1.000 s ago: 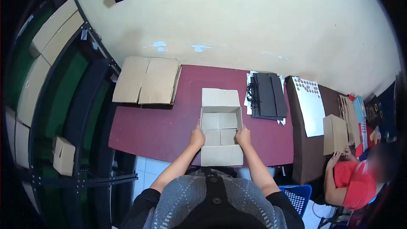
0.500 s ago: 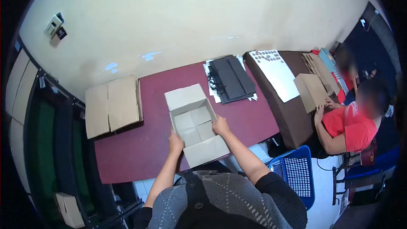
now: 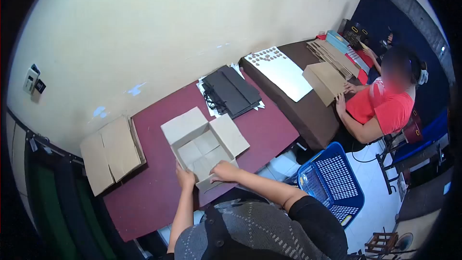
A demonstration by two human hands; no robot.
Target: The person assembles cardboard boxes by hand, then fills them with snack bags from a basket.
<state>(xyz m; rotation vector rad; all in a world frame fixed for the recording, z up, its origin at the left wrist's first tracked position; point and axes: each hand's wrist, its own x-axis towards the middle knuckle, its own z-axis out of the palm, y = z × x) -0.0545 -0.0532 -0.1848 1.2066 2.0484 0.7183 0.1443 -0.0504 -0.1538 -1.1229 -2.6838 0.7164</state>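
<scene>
An open cardboard box (image 3: 180,139) sits on the maroon table (image 3: 154,163), with its far and right flaps spread outward. My left hand (image 3: 185,178) holds the box's near left corner, its fingers against the outer side. My right hand (image 3: 224,171) is closed over the near wall, where the near flap is no longer spread out. Some of its fingertips are hidden behind the cardboard. Behind the box lies a stack of black paper bags (image 3: 233,91) with cord handles, on top of white sheets.
Flattened cardboard boxes (image 3: 113,151) lie at the table's left end. A brown table (image 3: 308,125) adjoins on the right, bearing a white sheet (image 3: 284,79) with small round pieces. A co-worker (image 3: 385,106) handles a brown box (image 3: 322,82) there. A blue basket (image 3: 344,178) stands on the floor.
My right hand has moved from the box's right wall to its near wall. The right flap now spreads outward, while the near flap no longer does. The view has turned to the right.
</scene>
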